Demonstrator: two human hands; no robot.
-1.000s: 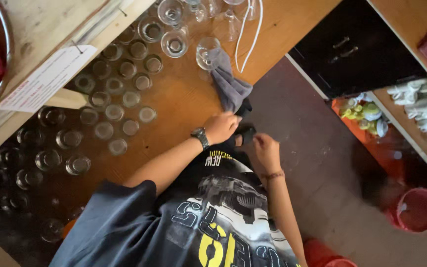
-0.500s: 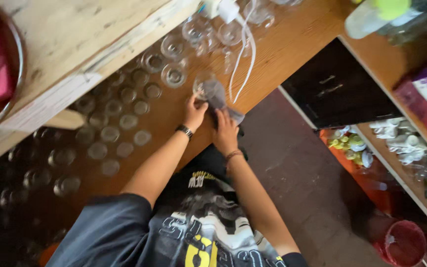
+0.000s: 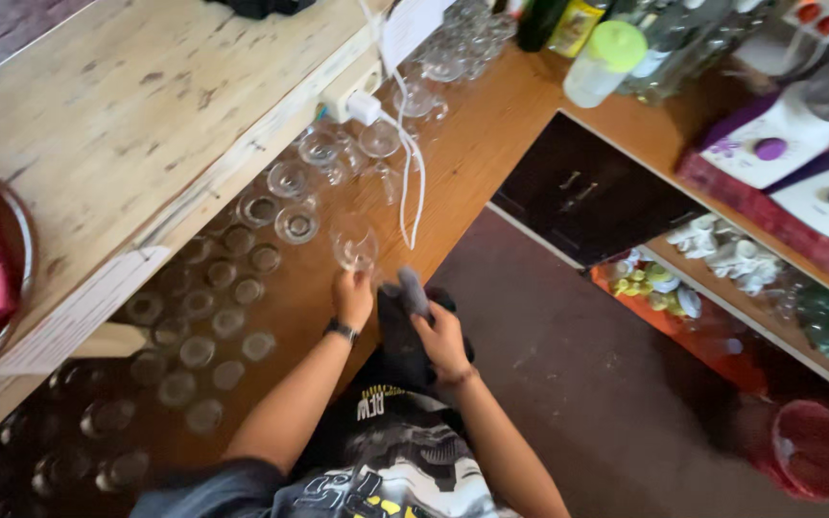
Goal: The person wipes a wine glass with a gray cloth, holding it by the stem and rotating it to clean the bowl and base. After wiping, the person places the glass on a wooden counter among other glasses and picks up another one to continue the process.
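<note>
Left hand (image 3: 352, 295) grips glass (image 3: 354, 247) (right hand (image 3: 441, 334): cloth (image 3: 411, 290)).

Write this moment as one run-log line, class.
left hand: on clear glass | right hand: holds grey cloth | counter: rows of glasses

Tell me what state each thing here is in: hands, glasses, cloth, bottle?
Left hand: gripping the clear stemmed glass, upright on the counter.
Right hand: clutching the dark grey cloth, bunched.
Rows of small clear glasses: standing, empty.
Green-capped plastic bottle: capped.
</note>
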